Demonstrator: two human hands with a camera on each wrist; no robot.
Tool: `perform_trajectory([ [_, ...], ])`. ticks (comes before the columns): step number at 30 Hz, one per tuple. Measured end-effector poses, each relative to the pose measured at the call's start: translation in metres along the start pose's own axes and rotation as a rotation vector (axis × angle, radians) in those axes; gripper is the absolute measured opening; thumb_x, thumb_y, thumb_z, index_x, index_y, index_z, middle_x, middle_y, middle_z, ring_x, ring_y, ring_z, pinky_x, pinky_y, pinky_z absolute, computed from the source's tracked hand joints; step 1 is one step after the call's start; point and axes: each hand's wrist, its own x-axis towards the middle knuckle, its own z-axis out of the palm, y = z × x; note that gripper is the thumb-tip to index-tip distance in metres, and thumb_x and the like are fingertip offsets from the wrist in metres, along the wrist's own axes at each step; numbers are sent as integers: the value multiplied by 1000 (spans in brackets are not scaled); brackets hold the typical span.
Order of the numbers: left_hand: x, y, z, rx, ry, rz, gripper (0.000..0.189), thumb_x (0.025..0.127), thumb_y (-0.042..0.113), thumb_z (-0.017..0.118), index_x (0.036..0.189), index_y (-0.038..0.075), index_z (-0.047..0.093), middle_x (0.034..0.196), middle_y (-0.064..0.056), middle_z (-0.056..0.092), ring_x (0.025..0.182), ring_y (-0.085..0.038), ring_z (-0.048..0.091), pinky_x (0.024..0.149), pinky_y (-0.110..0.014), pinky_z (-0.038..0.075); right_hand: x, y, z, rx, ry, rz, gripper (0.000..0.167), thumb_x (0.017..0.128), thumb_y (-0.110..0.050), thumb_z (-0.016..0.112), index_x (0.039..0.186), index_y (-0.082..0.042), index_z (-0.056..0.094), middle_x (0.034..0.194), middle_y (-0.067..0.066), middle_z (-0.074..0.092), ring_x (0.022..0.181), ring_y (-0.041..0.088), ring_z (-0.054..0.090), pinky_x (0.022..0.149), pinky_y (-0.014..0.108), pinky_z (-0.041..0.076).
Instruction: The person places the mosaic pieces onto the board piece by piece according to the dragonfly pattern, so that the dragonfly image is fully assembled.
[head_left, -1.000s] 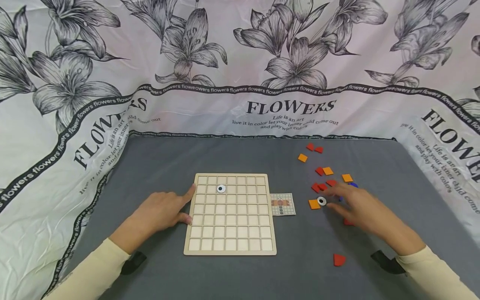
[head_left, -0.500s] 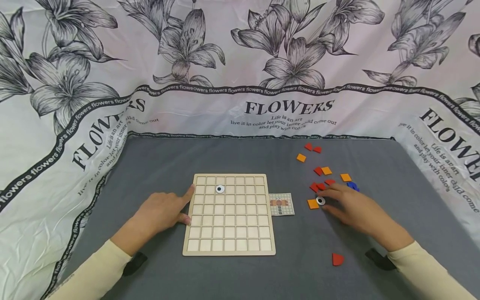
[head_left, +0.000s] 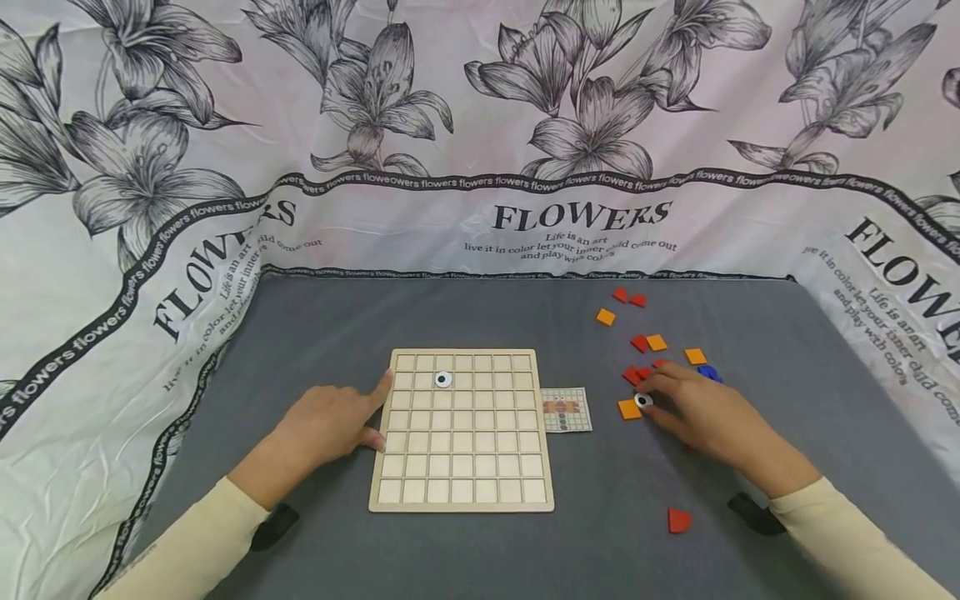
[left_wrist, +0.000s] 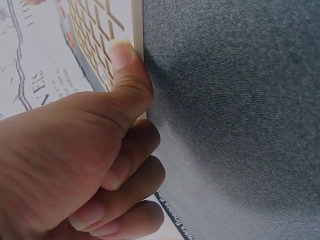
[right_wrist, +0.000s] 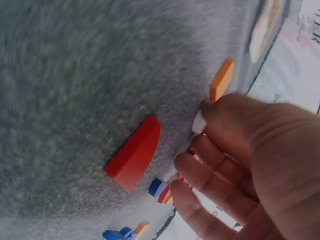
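Observation:
In the head view, a pale wooden grid board (head_left: 483, 467) lies on the grey cloth. One white eye disc (head_left: 443, 379) with a black pupil sits in its second row from the far edge. At the board's left edge, my left hand (head_left: 322, 425) touches the frame with thumb and straight index finger; its other fingers fold in beside the rim in the left wrist view. To the right, my right hand (head_left: 697, 421) pinches a second eye disc (head_left: 642, 401) by thumb and index finger. That disc is beside an orange square tile (head_left: 628, 410).
A small printed pattern card (head_left: 570, 410) lies against the board's right side. Several red pieces (head_left: 637, 300), orange squares (head_left: 656, 342) and blue pieces (head_left: 709, 374) are scattered around my right hand. One red piece (head_left: 678, 521) lies nearer. A flower-printed cloth (head_left: 585, 225) rises behind.
My right hand has moved slightly left and its thumb and index finger have closed on the eye disc beside the orange tile. The left hand and board stay in place.

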Motion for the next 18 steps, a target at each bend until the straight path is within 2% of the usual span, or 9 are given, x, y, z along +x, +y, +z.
perform_trajectory([
  [11, 3, 1, 0, -4, -21, -9, 94, 89, 51, 77, 162, 3, 42, 83, -13, 71, 78, -32, 71, 69, -49, 56, 11, -2, 1, -6, -77, -8, 18, 87, -12, 80, 103, -6, 72, 95, 0, 63, 78, 9, 59, 69, 34, 58],
  [14, 3, 0, 1, -9, -24, -14, 94, 89, 51, 78, 162, 3, 42, 86, -15, 72, 80, -33, 72, 71, -49, 57, 13, -3, 1, -19, -62, -38, 16, 86, -9, 80, 99, -5, 71, 93, 0, 61, 76, 9, 57, 67, 33, 56],
  [18, 1, 0, 1, -11, -5, 0, 94, 88, 51, 78, 161, 2, 43, 82, -14, 71, 76, -31, 71, 68, -49, 56, 14, -4, 5, -72, -1, -119, 13, 82, -2, 76, 86, -7, 65, 81, -3, 53, 71, 10, 49, 62, 30, 48],
])
